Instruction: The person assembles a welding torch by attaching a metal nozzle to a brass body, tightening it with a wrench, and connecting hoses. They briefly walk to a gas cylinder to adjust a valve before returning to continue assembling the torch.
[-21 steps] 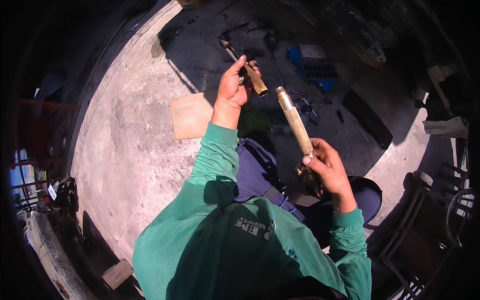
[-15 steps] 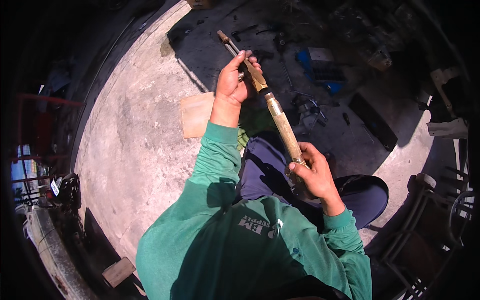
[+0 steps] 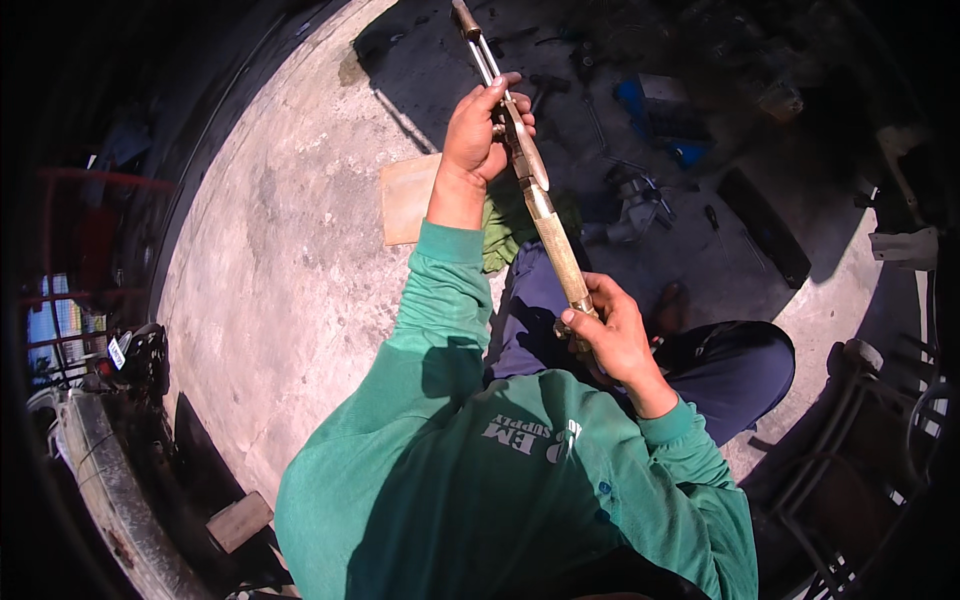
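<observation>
My left hand (image 3: pixel 478 135) is closed around a brass cutting torch attachment (image 3: pixel 530 165), whose twin tubes and tip stick out beyond my fingers, away from me. A long lever lies along its side. The attachment's rear end meets the front of a knurled brass torch handle (image 3: pixel 560 258), in one line with it; whether the joint is tight I cannot tell. My right hand (image 3: pixel 612 335) grips the rear end of that handle, thumb on top. The fingers partly cover the valve fittings there.
A green cloth (image 3: pixel 499 240) and a tan board (image 3: pixel 405 205) lie on the concrete past my left forearm. Ahead to the right are a metal part (image 3: pixel 640 205), a screwdriver (image 3: pixel 713 216), a long black piece (image 3: pixel 763 228) and a blue container (image 3: pixel 632 105). A wooden block (image 3: pixel 240 522) sits lower left.
The gap between the attachment and the handle has closed; the two parts now meet end to end. The torch appears higher in view, and its tip reaches the top edge.
</observation>
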{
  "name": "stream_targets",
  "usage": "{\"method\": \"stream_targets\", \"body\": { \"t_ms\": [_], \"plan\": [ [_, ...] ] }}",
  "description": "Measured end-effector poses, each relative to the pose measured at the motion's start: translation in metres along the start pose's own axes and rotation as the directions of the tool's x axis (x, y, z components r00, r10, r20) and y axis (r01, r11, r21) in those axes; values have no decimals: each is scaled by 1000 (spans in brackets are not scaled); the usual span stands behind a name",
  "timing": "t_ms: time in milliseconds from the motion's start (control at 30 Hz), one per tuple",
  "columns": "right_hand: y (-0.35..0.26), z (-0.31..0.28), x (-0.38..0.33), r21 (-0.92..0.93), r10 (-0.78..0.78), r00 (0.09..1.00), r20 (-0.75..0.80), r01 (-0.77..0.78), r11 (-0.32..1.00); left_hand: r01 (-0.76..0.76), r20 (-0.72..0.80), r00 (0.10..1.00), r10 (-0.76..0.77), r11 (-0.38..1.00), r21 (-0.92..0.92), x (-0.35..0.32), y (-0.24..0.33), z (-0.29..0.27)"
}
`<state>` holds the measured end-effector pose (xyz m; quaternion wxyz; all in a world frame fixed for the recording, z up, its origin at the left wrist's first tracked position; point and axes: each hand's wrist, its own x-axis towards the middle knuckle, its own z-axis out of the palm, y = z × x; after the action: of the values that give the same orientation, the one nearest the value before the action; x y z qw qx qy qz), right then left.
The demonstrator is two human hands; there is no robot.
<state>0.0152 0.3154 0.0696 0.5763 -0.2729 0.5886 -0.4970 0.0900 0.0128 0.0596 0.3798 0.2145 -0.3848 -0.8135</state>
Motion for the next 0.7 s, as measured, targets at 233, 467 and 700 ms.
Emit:
{"method": "stream_targets", "body": {
  "t_ms": [233, 467, 700],
  "plan": [
    [23, -4, 0, 190, 54, 995, 81, -69, 979, 29, -58, 998, -30, 999, -12, -16, -28, -14],
    [52, -52, 4, 162, -41, 972, 230, 4, 987, 131, -40, 990, -135, 987, -93, -32, -66, 9],
    [26, -45, 36, 526, -85, 990, 113, 13, 851, 163, -37, 985, -166, 984, -72, -41, -89, 53]
  ]
}}
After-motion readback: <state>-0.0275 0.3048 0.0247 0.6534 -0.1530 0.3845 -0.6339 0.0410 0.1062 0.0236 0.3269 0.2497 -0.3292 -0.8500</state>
